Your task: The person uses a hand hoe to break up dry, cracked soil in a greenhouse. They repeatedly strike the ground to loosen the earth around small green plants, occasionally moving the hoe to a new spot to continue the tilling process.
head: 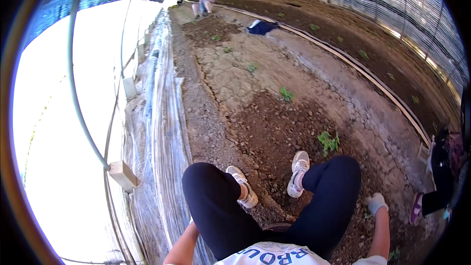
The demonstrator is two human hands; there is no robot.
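Observation:
My right hand (377, 203), in a pale glove, is down beside my right knee, close to the loose brown soil (285, 129). Its fingers are too blurred to show whether they hold anything. Only a sliver of my left hand (191, 221) shows; my left thigh hides the rest. Past my right shoe grows a small leafy green plant (328, 142), with another seedling (286, 94) farther up the bed. I sit with knees apart, and the rim of a dark reddish object (278, 227) shows between my thighs.
Crumpled plastic sheeting (167, 117) runs along the left, beside metal hoops (75, 81) set in concrete blocks (123, 175). Dark cloth (262, 27) lies up the bed near a long pale strip (353, 64). One person (205, 2) sits far ahead; another person's leg (433, 202) is close right.

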